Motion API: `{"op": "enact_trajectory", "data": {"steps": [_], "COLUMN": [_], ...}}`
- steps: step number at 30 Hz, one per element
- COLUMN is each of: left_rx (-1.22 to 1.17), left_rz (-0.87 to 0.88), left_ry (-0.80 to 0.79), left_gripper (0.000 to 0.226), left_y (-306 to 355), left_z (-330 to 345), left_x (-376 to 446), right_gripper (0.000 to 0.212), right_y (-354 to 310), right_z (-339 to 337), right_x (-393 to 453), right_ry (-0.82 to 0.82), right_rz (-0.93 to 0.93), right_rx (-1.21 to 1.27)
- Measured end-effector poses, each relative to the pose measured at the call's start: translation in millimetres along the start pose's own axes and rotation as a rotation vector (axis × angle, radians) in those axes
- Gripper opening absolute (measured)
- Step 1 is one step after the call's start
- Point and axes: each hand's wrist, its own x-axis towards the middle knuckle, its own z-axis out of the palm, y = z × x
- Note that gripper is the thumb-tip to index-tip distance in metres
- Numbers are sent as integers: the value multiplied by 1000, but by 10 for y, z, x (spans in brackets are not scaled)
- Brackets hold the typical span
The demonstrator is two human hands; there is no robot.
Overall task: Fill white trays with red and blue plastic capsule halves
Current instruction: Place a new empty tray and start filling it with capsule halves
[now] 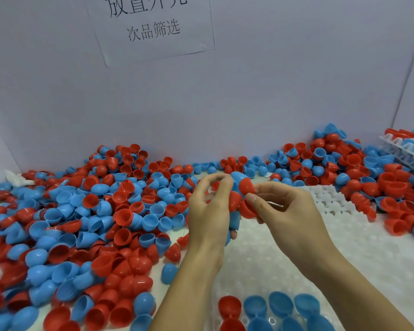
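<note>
Two bare hands meet in the middle of the view, above a white tray [285,254] full of little round holes. The left hand [209,209] has its fingers curled round a bunch of capsule halves [234,199], some red and some blue, stuck one inside another. The right hand [282,209] pinches a red half [246,185] at the top of that bunch with its thumb and first finger. The two hands are close together, almost touching, with the bunch between them. At 6 o'clock, on the near edge of the tray, a few halves already sit in holes: a red one [230,306] and then three blue ones [281,304] in a row to its right, with more below them cut off by the edge of the view. Most of the tray is still bare. From 7 o'clock round to 10 o'clock lies a big loose heap of red and blue halves [81,223] on the table. More of them are piled at 2 o'clock [332,163] along the back wall. At 3 o'clock, far to the right, a stack of filled trays [406,149] leans at a tilt. At 12 o'clock a paper sign [151,27] with printed writing hangs on the grey wall [296,80].
</note>
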Motion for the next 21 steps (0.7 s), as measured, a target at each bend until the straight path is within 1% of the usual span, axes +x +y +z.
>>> {"op": "enact_trajectory", "data": {"steps": [2,4,6,8,9,11,13,14,15,16,17,18,19,20,21], "left_rx": [-13,-46,-99,-195,-244,-300,-313,-315,-308,-290,-268,-253,-248,-253,-261], "left_rz": [14,-15,-84,-178,-221,-280,-306,-314,-320,-327,-333,-341,-351,-356,-360], "left_ry": [-18,18,65,78,76,77,65,53,38,20,0,-24,-45,-56,-57], "left_gripper": [11,12,11,11,11,13,15,16,17,17,16,14,12,11,11], "left_y": [-2,-15,-22,-17,-10,-5,-12,-25,-44,-61,-74,-83,-97,-99,-98], "left_z": [19,30,26,2,-18,-63,-87,-84,-70,-50,-27,-10,11,9,9], "left_x": [-22,-22,-6,14,23,42,54,58,56,53,47,45,31,28,25], "right_gripper": [9,9,10,9,9,12,22,21,15,10,10,18,32,47,54], "right_y": [-2,-15,-13,-15,-13,12,17,-4,-19,-23,-29,-49,-69,-71,-47], "right_z": [-14,-10,10,-1,-43,-226,-484,-583,-640,-651,-619,-531,-416,-298,-229], "right_x": [1,-3,-1,8,24,112,232,274,307,334,356,364,348,328,298], "right_ry": [13,14,21,79,149,379,717,881,987,977,821,544,209,-58,-177], "right_rz": [-8,0,3,-8,-9,36,82,94,105,88,27,-32,-44,-37,-50], "right_rx": [9,21,42,68,87,191,357,418,417,343,208,77,-45,-158,-268]}}
